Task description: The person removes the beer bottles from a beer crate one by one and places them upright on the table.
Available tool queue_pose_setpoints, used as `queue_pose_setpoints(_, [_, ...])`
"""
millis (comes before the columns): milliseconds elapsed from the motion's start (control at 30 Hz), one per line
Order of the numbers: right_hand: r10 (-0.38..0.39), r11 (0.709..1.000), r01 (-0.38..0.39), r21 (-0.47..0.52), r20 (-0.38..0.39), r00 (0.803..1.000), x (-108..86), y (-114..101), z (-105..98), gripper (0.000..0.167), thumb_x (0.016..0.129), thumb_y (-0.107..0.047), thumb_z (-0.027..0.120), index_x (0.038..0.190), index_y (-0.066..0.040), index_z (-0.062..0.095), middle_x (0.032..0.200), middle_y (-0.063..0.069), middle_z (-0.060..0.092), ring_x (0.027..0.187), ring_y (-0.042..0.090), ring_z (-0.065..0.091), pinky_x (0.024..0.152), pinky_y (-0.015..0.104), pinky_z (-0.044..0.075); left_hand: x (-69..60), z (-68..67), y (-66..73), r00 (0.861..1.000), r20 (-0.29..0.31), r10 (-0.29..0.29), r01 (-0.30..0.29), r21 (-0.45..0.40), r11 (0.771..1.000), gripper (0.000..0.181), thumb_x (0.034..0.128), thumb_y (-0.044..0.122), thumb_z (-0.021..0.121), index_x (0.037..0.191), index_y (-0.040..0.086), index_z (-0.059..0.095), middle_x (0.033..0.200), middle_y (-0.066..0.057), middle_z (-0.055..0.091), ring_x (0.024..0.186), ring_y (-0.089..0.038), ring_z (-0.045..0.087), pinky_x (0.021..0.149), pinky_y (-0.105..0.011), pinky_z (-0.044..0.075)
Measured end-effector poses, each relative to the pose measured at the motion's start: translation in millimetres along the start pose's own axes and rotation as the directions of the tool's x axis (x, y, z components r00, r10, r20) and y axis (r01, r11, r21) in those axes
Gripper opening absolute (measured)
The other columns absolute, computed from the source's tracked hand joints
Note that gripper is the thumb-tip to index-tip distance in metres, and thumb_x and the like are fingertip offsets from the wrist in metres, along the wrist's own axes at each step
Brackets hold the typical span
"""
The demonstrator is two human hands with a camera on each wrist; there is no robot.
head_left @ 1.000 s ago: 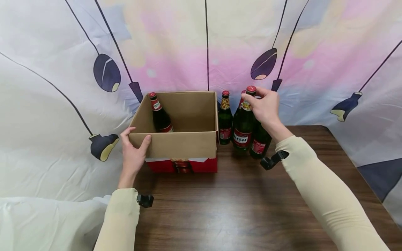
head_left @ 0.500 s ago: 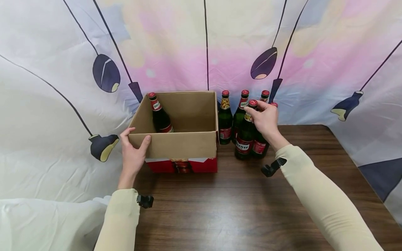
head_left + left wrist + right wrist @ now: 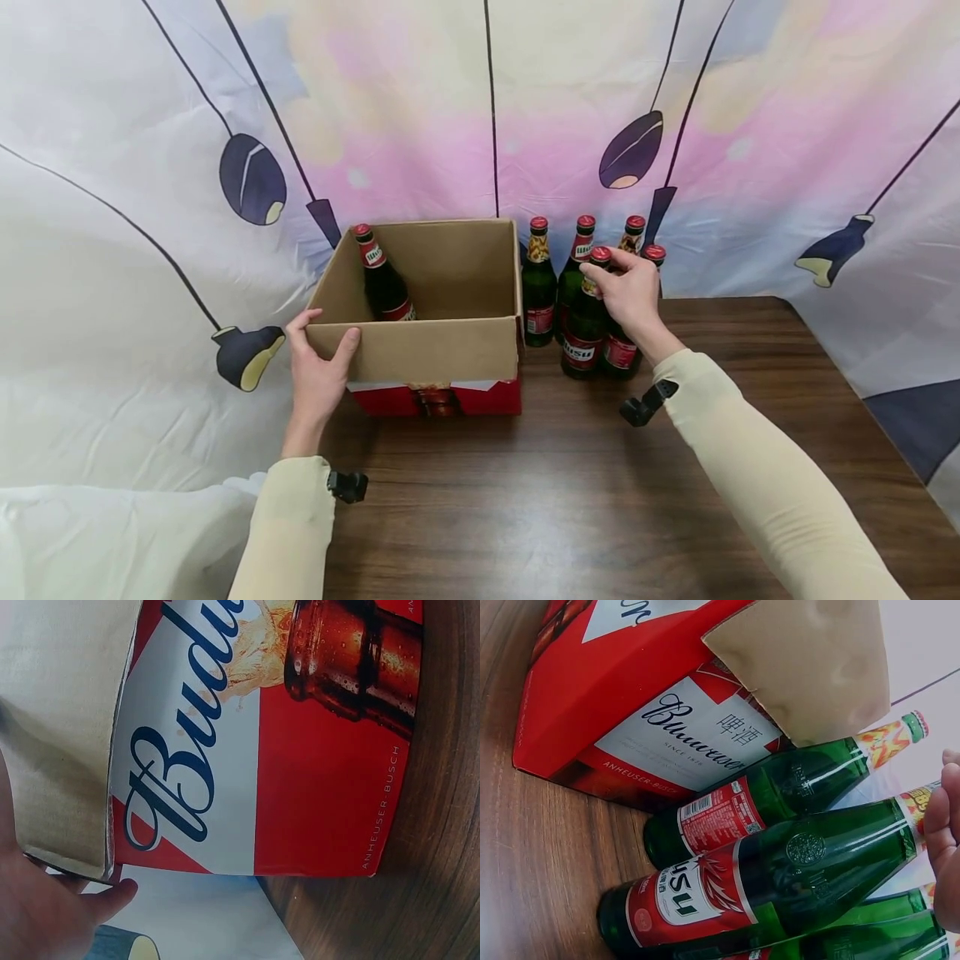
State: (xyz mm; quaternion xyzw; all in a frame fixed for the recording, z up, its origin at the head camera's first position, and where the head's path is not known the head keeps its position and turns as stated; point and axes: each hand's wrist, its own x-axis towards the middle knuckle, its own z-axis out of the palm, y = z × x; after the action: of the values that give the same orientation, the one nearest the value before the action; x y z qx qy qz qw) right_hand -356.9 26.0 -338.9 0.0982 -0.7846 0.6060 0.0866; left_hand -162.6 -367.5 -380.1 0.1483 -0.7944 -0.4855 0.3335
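Note:
An open cardboard beer box (image 3: 435, 350) with a red printed front stands on the table. My left hand (image 3: 317, 379) grips its near left corner, thumb over the front flap and fingers at the side; in the left wrist view the fingers (image 3: 112, 900) show at the flap's edge. Inside, a dark beer bottle (image 3: 388, 287) leans at the left. To the box's right, my right hand (image 3: 628, 287) pinches the neck of a green beer bottle (image 3: 582, 333). That bottle's red label (image 3: 694, 889) faces the right wrist camera. Its base looks level with the neighbouring bottles.
Several more green bottles stand close around the held one: one bottle (image 3: 538, 287) beside the box wall, another bottle (image 3: 621, 350) to the right, others behind. A printed curtain (image 3: 435, 108) hangs behind the wooden table (image 3: 525, 500). White cloth (image 3: 112, 542) lies at lower left.
My right hand has come down and nearer with the bottle, uncovering the bottles behind, then shifted slightly left. My left hand keeps its hold on the box corner.

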Motion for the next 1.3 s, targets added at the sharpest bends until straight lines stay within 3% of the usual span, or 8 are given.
queue_pose_setpoints(233, [0.012, 0.999, -0.012, -0.030, 0.010, 1.000, 3.8, -1.4, -0.9, 0.040, 0.094, -0.027, 0.082, 0.127, -0.006, 0.075, 0.069, -0.010, 0.067, 0.056, 0.003, 0.061, 0.059, 0.020, 0.051, -0.8, -0.6, 1.1, 1.000, 0.009, -0.011, 0.011, -0.005, 1.000, 0.070, 0.0988, 0.031, 0.075, 0.152, 0.009, 0.035, 0.156, -0.013, 0.040, 0.137, -0.026, 0.042, 0.106, -0.036, 0.031])
queue_pose_setpoints(367, [-0.013, 0.996, 0.017, -0.088, 0.043, 0.999, 3.9, -9.4, -0.9, 0.047, 0.093, -0.030, 0.082, 0.135, -0.010, 0.072, 0.113, 0.005, 0.074, 0.065, 0.006, 0.060, 0.066, 0.022, 0.052, -1.3, -3.6, 0.1, 1.000, -0.003, -0.019, 0.019, -0.008, 1.000, 0.070, 0.0988, 0.031, 0.074, 0.152, 0.010, 0.035, 0.156, -0.012, 0.040, 0.137, -0.027, 0.042, 0.106, -0.037, 0.030])
queue_pose_setpoints(500, [-0.127, 0.977, 0.127, -0.171, 0.007, 0.992, -2.0, -32.1, 3.8, 0.063, 0.093, -0.036, 0.082, 0.149, -0.016, 0.061, 0.147, 0.012, 0.058, 0.073, 0.009, 0.052, 0.073, 0.026, 0.046, -1.5, -4.1, 1.3, 1.000, -0.011, -0.016, 0.016, 0.002, 1.000, 0.071, 0.0986, 0.033, 0.075, 0.152, 0.010, 0.035, 0.157, -0.013, 0.040, 0.138, -0.028, 0.042, 0.107, -0.040, 0.031])
queue_pose_setpoints(633, [-0.254, 0.961, 0.247, -0.124, -0.039, 0.966, -5.3, -68.5, 19.5, 0.060, 0.092, -0.029, 0.084, 0.146, -0.014, 0.064, 0.142, 0.014, 0.059, 0.062, 0.009, 0.046, 0.067, 0.023, 0.043, -0.3, -0.8, 2.0, 1.000, 0.005, -0.004, 0.004, -0.002, 1.000, 0.071, 0.0986, 0.033, 0.075, 0.153, 0.008, 0.035, 0.159, -0.014, 0.039, 0.139, -0.028, 0.042, 0.108, -0.040, 0.032])
queue_pose_setpoints(733, [-0.277, 0.960, 0.277, -0.034, 0.002, 0.961, -2.2, -98.2, 41.1, 0.054, 0.090, -0.024, 0.085, 0.140, -0.011, 0.069, 0.140, 0.012, 0.064, 0.069, 0.007, 0.053, 0.070, 0.019, 0.045, -0.5, 0.4, 2.2, 1.000, 0.003, 0.000, 0.000, -0.013, 1.000, 0.070, 0.0984, 0.031, 0.075, 0.152, 0.008, 0.036, 0.158, -0.014, 0.040, 0.139, -0.027, 0.042, 0.109, -0.041, 0.032])
queue_pose_setpoints(900, [-0.212, 0.976, 0.201, 0.081, 0.161, 0.964, 6.8, -134.9, 88.6, 0.050, 0.090, -0.019, 0.083, 0.138, -0.009, 0.069, 0.137, 0.010, 0.068, 0.089, 0.016, 0.066, 0.078, 0.022, 0.053, -4.3, 1.1, 3.2, 1.000, -0.001, 0.000, 0.000, -0.027, 1.000, 0.070, 0.0981, 0.031, 0.075, 0.151, 0.008, 0.036, 0.157, -0.015, 0.040, 0.138, -0.029, 0.041, 0.110, -0.047, 0.032])
queue_pose_setpoints(1133, [-0.012, 0.971, -0.083, 0.224, 0.392, 0.920, 6.4, -153.1, 149.5, 0.056, 0.091, -0.013, 0.083, 0.143, -0.007, 0.064, 0.139, 0.013, 0.066, 0.063, 0.015, 0.065, 0.067, 0.029, 0.058, -13.1, 10.1, 8.6, 1.000, 0.008, -0.006, 0.007, -0.043, 0.999, 0.068, 0.0970, 0.026, 0.077, 0.151, 0.011, 0.038, 0.158, -0.016, 0.040, 0.137, -0.030, 0.042, 0.112, -0.047, 0.034])
queue_pose_setpoints(1300, [0.049, 0.963, -0.159, 0.218, 0.437, 0.898, 6.7, -146.7, 182.3, 0.054, 0.092, -0.011, 0.082, 0.142, -0.005, 0.064, 0.135, 0.015, 0.066, 0.063, 0.015, 0.064, 0.062, 0.027, 0.055, -18.9, 20.5, 14.7, 1.000, 0.023, -0.008, 0.009, -0.041, 0.999, 0.068, 0.0968, 0.026, 0.077, 0.150, 0.012, 0.038, 0.159, -0.017, 0.040, 0.139, -0.032, 0.042, 0.113, -0.049, 0.034])
